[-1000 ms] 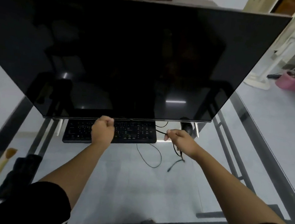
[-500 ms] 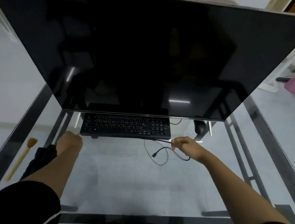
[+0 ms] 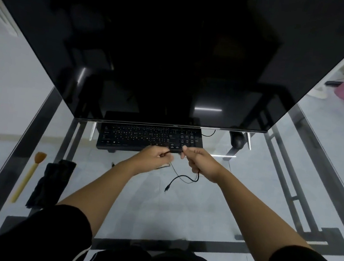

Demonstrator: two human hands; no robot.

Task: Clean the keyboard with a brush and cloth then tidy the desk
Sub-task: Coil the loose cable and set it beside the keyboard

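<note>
Both hands meet just in front of the black keyboard, which lies on the clear glass surface half tucked under the large dark monitor. The left hand and right hand each pinch the thin black cable, whose loose plug end dangles below. A black mouse sits right of the keyboard. At far left lie a wooden-handled brush and a crumpled black cloth, untouched. The monitor's lower edge hides the keyboard's back row.

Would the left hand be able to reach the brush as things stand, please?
Probably yes, once it lets go of the cable: the brush lies in the open on the glass beside the cloth, left of the left hand, nothing between.
</note>
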